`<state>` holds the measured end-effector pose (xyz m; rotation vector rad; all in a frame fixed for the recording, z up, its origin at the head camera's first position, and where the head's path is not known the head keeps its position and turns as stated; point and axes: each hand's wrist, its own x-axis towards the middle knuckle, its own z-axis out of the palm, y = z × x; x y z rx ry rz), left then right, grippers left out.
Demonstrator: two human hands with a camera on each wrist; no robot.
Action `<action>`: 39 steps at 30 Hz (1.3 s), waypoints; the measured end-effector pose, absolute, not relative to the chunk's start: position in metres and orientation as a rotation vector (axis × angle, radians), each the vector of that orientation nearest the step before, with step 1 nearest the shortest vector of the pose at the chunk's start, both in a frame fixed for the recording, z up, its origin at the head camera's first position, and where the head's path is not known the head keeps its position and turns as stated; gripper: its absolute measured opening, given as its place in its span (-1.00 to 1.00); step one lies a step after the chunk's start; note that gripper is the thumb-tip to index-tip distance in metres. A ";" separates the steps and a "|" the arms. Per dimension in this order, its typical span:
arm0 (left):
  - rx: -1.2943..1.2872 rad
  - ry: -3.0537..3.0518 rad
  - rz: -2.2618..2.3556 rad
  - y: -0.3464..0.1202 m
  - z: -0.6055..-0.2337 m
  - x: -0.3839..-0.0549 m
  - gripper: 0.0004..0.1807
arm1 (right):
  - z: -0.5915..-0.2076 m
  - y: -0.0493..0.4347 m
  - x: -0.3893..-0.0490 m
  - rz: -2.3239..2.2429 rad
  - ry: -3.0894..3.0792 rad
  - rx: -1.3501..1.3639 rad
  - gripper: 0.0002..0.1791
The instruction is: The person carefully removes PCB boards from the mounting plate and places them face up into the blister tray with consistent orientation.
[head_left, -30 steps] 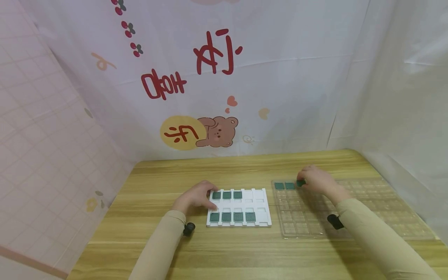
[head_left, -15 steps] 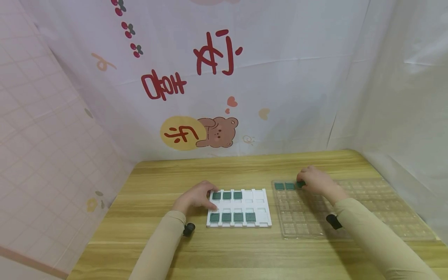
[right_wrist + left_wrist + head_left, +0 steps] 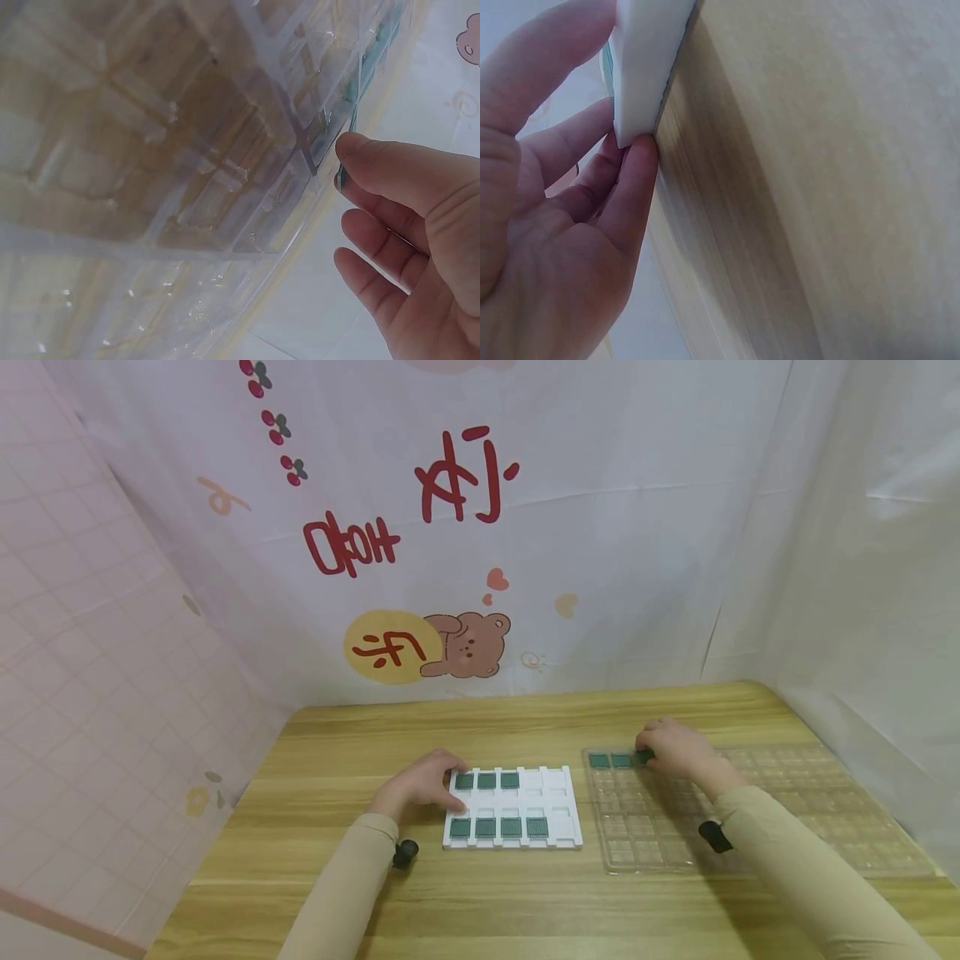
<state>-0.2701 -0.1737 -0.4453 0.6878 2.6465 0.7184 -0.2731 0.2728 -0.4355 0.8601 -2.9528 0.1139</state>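
My right hand [image 3: 678, 750] pinches a small green chip [image 3: 644, 757] between thumb and index finger at the far row of the clear plastic tray [image 3: 633, 867]. In the right wrist view the green chip [image 3: 342, 177] is seen edge-on, its far part reaching toward the tray's rim; the other fingers curl loosely. Two more green chips [image 3: 621, 761] sit in pockets to its left. My left hand [image 3: 423, 781] grips the left end of the white tray [image 3: 562, 828], thumb on top and fingertips at its edge. Several green chips [image 3: 485, 827] lie in the white tray's two rows.
Both trays lie on a wooden table [image 3: 480, 902], the white one left of the clear one with a narrow gap between. A printed white sheet [image 3: 615, 527] hangs behind the table, and others hang at the sides. Black wrist cameras [image 3: 405, 854] hang below both wrists.
Hardly anything differs. My right hand stays at the same pocket with the chip pinched, its wrist shifted slightly left; my left hand keeps its grip on the white tray.
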 end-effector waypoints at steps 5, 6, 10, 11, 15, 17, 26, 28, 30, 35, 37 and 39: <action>0.674 2.649 0.721 -0.173 -0.447 -0.270 -0.29 | -0.435 0.272 -0.272 0.105 -2.939 0.877 -0.75; 0.671 2.650 0.721 -0.173 -0.447 -0.270 -0.29 | -0.435 0.272 -0.272 0.107 -2.938 0.876 -0.75; 0.671 2.653 0.720 -0.173 -0.448 -0.271 -0.29 | -0.435 0.272 -0.273 0.095 -2.923 0.876 -0.74; 0.672 2.654 0.721 -0.174 -0.448 -0.271 -0.29 | -0.436 0.272 -0.273 0.094 -2.929 0.871 -0.75; 0.676 2.653 0.723 -0.174 -0.448 -0.271 -0.29 | -0.435 0.272 -0.273 0.096 -2.951 0.867 -0.75; 0.676 2.653 0.722 -0.174 -0.448 -0.271 -0.29 | -0.434 0.272 -0.273 0.100 -2.959 0.868 -0.76; 0.692 2.659 0.713 -0.173 -0.449 -0.272 -0.30 | -0.430 0.273 -0.271 0.151 -2.943 0.864 -0.80; 0.691 2.660 0.711 -0.173 -0.449 -0.272 -0.30 | -0.429 0.272 -0.271 0.163 -2.946 0.837 -0.79; 0.686 2.660 0.711 -0.173 -0.449 -0.272 -0.30 | -0.428 0.271 -0.269 0.179 -2.945 0.821 -0.79; 0.688 2.661 0.708 -0.173 -0.448 -0.272 -0.30 | -0.425 0.266 -0.265 0.236 -2.912 0.820 -0.78; 0.692 2.661 0.705 -0.173 -0.448 -0.272 -0.29 | -0.426 0.264 -0.265 0.270 -2.901 0.824 -0.78; 0.692 2.661 0.707 -0.173 -0.448 -0.272 -0.29 | -0.426 0.262 -0.265 0.311 -2.897 0.815 -0.78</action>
